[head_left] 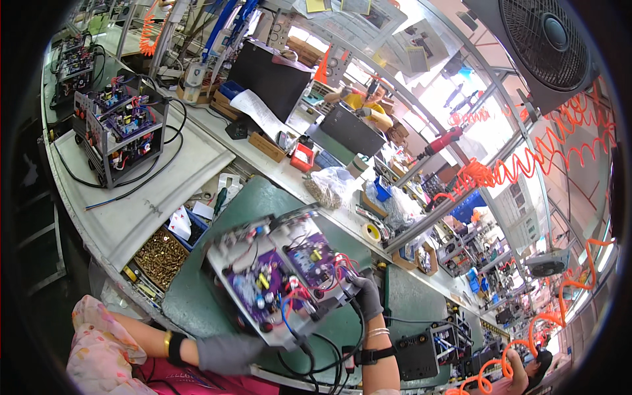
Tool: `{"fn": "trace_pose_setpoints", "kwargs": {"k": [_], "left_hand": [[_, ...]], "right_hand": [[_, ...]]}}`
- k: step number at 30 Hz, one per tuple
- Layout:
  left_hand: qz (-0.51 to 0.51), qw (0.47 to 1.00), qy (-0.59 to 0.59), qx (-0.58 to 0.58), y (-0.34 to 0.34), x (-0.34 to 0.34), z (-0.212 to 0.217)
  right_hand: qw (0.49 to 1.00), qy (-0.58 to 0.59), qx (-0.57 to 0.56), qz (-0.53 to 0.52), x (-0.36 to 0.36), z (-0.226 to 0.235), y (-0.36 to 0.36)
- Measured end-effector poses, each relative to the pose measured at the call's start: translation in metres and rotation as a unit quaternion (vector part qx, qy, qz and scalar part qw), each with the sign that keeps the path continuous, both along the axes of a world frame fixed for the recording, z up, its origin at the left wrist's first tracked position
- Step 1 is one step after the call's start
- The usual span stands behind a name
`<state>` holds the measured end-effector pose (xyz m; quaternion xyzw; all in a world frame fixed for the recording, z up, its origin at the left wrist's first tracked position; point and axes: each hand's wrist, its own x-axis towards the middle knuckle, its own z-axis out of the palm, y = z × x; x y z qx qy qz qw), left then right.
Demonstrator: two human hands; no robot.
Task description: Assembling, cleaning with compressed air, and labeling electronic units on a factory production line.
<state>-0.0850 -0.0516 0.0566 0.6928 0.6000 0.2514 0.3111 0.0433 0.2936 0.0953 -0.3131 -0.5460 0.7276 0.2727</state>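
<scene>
An open metal chassis with purple circuit boards [263, 280], red and blue wires and black cables sits tilted over the green work mat [197, 293]. My right hand [367, 297], in a grey glove, grips the chassis at its right end, fingers wrapped over the edge. Smeared by motion, my left hand [230, 353] in its grey glove lies close to the near lower edge of the chassis. Its fingers cannot be made out, nor whether it touches the metal. Black cables [329, 359] hang from the chassis between my forearms.
A similar chassis [122, 128] stands on the white bench at left, its cable trailing. Near the mat are a bin of brass-coloured screws [160, 258] and a tape roll [372, 232]. A red power screwdriver [442, 141] hangs above. A co-worker [368, 102] is across the bench.
</scene>
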Motion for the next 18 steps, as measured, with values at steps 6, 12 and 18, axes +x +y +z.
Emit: {"fn": "trace_pose_setpoints", "kwargs": {"k": [6, 12, 18], "left_hand": [[-0.149, 0.985, 0.043, -0.071, 0.005, 0.022, 0.063], [-0.244, 0.936, -0.253, -0.012, -0.032, -0.109, 0.152], [0.262, 0.876, -0.389, 0.110, 0.094, -0.251, 0.064]], "right_hand": [[0.977, 0.002, 0.003, 0.215, -0.019, 0.016, 0.025], [0.823, -0.173, 0.529, 0.113, 0.089, 0.073, -0.076], [0.771, -0.252, 0.553, 0.194, 0.122, 0.041, -0.144]]}}
